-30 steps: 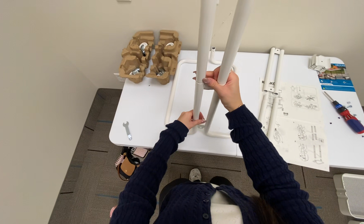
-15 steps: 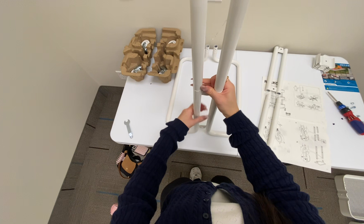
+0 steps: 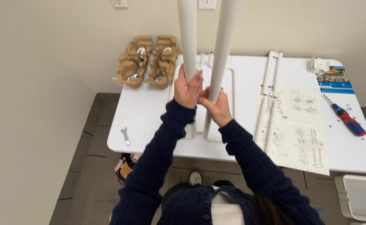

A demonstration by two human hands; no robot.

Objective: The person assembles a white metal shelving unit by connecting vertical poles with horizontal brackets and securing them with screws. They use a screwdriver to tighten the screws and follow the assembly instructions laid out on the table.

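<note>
a: right, biggest first: what fills the view?

b: the white table [image 3: 149, 112], flat under everything, with grey carpet around it. standing on it are 2 white tubes: the left tube [image 3: 188, 46] goes straight up out of frame, the right tube [image 3: 223, 50] leans slightly to the right as it rises. their lower ends stand close together near the table's front edge, inside a flat white frame [image 3: 233, 89] lying on the top.

a: and the hands?

b: the left hand [image 3: 187, 89] is wrapped around the left tube, fingers curled tight about it. the right hand [image 3: 217, 106] is closed around the right tube just below, and the 2 hands touch each other.

a: what else lies about?

b: a printed instruction sheet [image 3: 299, 129] to the right, with 2 white rails [image 3: 270, 96] lying side by side partly over its left edge. at the back left, 2 cardboard trays [image 3: 147, 62] holding caster wheels. a screwdriver with a red and blue handle [image 3: 344, 115] sits near the right edge, and a small wrench [image 3: 125, 136] lies at the front left corner, well apart from the hands.
</note>
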